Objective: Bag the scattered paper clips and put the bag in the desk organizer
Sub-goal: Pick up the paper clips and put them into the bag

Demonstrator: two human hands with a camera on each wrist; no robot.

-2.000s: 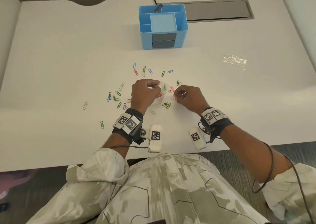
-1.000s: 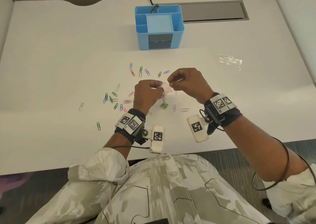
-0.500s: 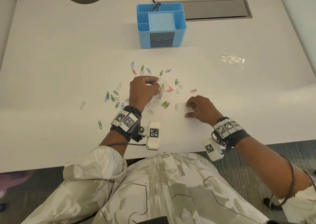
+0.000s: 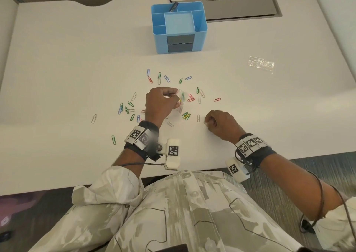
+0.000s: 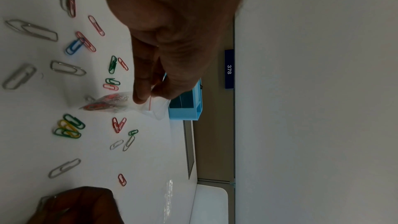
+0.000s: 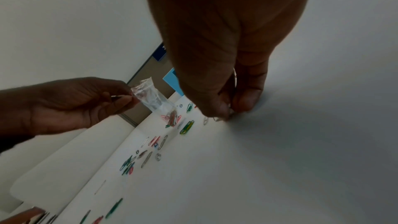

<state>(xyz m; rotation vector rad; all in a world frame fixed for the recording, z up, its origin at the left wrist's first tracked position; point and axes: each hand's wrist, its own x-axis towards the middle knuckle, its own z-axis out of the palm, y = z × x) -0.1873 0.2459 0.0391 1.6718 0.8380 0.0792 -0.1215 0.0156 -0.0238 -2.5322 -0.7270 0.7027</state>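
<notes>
My left hand [image 4: 176,97] pinches the top of a small clear zip bag [image 4: 182,97] just above the desk; the bag [image 5: 112,103] holds several coloured clips. Coloured and silver paper clips [image 4: 185,115] lie scattered around it on the white desk [image 4: 77,59]. To the right, my right hand [image 4: 207,123] is down on the desk, fingertips [image 6: 243,103] pinched on a silver paper clip [image 6: 219,118]. The blue desk organizer [image 4: 200,38] stands at the back centre, its compartments showing only a dark pen.
A second clear plastic bag [image 4: 261,64] lies flat at the right back. A grey cable hatch [image 4: 240,7] is set into the desk behind the organizer. More clips [image 4: 126,108] spread to the left of my left hand, with one green clip [image 4: 113,139] nearer the front edge.
My right hand left the bag's mouth, dropped to the desk on the right and closed its fingertips on a silver clip. The left hand kept hold of the bag.
</notes>
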